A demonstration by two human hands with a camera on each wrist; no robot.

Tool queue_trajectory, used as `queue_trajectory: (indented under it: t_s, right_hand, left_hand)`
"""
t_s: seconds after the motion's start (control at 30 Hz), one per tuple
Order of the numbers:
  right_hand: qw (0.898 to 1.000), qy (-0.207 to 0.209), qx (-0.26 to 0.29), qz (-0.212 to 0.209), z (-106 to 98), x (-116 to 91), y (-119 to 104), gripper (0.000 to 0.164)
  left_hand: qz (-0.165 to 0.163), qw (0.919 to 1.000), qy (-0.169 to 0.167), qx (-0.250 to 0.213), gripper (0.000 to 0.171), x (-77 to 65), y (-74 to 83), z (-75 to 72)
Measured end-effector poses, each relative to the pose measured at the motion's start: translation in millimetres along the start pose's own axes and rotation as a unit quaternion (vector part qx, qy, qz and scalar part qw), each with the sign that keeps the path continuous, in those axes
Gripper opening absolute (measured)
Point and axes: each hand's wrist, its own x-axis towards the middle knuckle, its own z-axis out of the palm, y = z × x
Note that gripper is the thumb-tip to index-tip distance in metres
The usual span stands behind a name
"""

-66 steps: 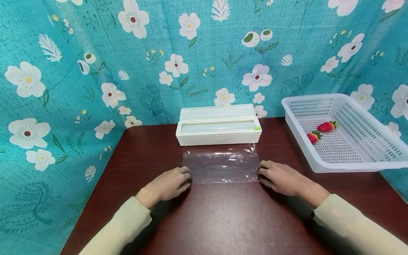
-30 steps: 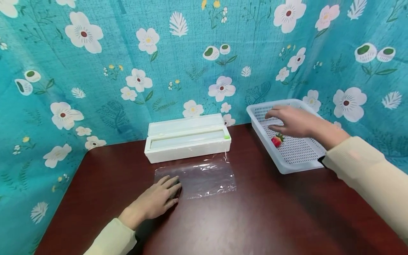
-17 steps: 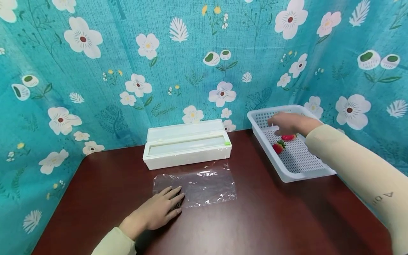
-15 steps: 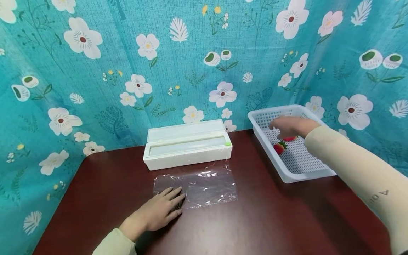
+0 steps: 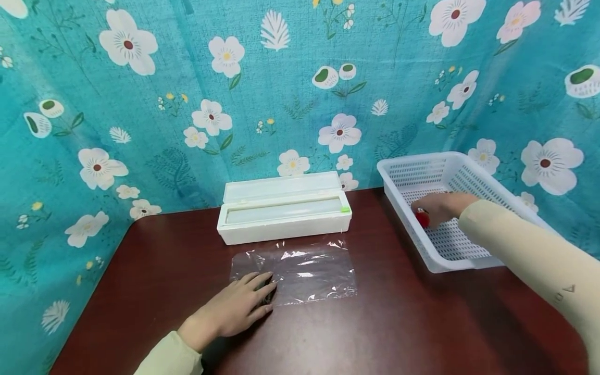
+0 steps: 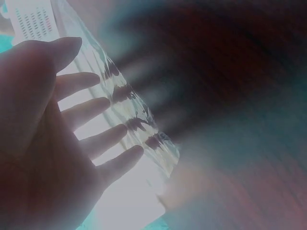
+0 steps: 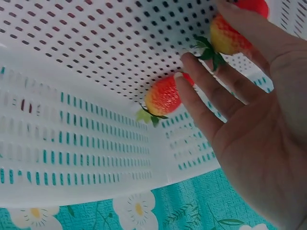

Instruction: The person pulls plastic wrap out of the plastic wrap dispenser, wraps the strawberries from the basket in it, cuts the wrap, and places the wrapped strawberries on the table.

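Note:
My left hand [image 5: 234,307] lies with fingers spread on the left edge of a sheet of clear plastic wrap [image 5: 314,276] on the table. In the left wrist view the wrap passes beneath its fingers [image 6: 110,139]. My right hand [image 5: 442,205] reaches down inside a white plastic basket [image 5: 412,229], around a strawberry [image 5: 422,218]. In the right wrist view that strawberry [image 7: 230,36] sits between thumb and fingers, which stay fairly straight. Another strawberry [image 7: 165,96] lies on the basket floor near the little fingertip; the right hand hides it in the head view.
A long white box [image 5: 286,229], its lid raised, stands behind the wrap against the flowered teal cloth [image 5: 281,130]. The basket's walls rise around the right hand. The dark red table [image 5: 328,338] extends toward me.
My right hand has left the wrap's right edge, crossed to the basket and lowered around the nearer strawberry. The left hand has flattened on the wrap. The head view has turned right.

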Motion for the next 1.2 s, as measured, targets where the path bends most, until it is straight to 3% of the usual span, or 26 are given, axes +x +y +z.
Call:
queue_trajectory:
  t_s: [0.2,0.53,0.73,0.9,1.03,1.2]
  right_hand:
    - [0.999,0.008,-0.025,-0.030,7,4,7,0.054]
    - [0.999,0.005,-0.008,0.035,8,-13,11,0.077]
    - [1.000,0.012,-0.007,-0.008,-2,-13,11,0.055]
    - [0.995,0.088,0.008,-0.050,-13,-26,6,0.044]
    - [0.983,0.160,0.031,-0.079,-19,-43,3,0.042]
    - [0.971,0.215,0.028,-0.101,-24,-60,-4,0.040]
  left_hand:
    - [0.009,0.9998,0.011,0.014,0.052,0.4,-2.0,1.3]
    - [0.010,0.9997,0.007,0.020,0.050,-1.1,-0.7,0.3]
    - [0.006,0.9998,0.005,0.019,0.049,0.8,1.1,-2.5]
    - [0.004,0.9996,0.008,0.025,0.048,1.8,1.8,-4.6]
    - [0.007,0.9993,0.011,0.034,0.047,4.3,2.6,-6.5]
    - [0.004,0.9992,0.014,0.036,0.043,6.3,1.9,-7.7]
